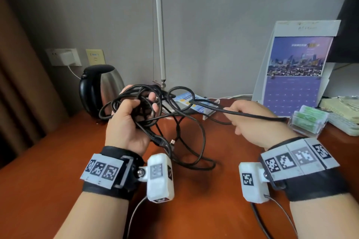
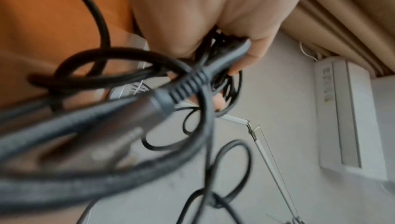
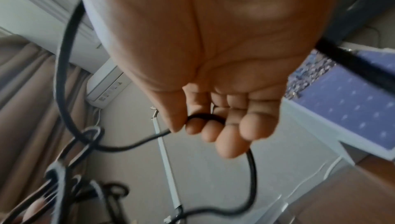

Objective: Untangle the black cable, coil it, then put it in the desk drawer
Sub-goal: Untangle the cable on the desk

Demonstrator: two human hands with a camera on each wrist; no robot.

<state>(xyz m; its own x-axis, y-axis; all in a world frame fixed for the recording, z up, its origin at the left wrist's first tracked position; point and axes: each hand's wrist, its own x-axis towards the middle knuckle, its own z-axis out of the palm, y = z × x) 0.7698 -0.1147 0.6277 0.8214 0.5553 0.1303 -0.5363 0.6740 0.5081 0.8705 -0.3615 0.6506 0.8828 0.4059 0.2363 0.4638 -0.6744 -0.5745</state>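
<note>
— Where's the black cable (image 1: 180,122)?
— Bunched in your left hand (image 1: 127,122), fingers curled round it; your right hand (image 1: 252,120) pinches one strand.
— Handling?
— Light, floppy, probably snag-prone — grip near the plug.

Head view looks down; wrist views look up, sharing the lamp arm (image 2: 275,171).

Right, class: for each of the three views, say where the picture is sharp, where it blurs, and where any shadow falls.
Head view: sharp throughout; the cable casts a soft shadow on the desk. Left wrist view: the cable nearest the lens is badly blurred; the left hand is soft. Right wrist view: the right hand fills the frame, slightly soft, and the cable's edges smear.
</note>
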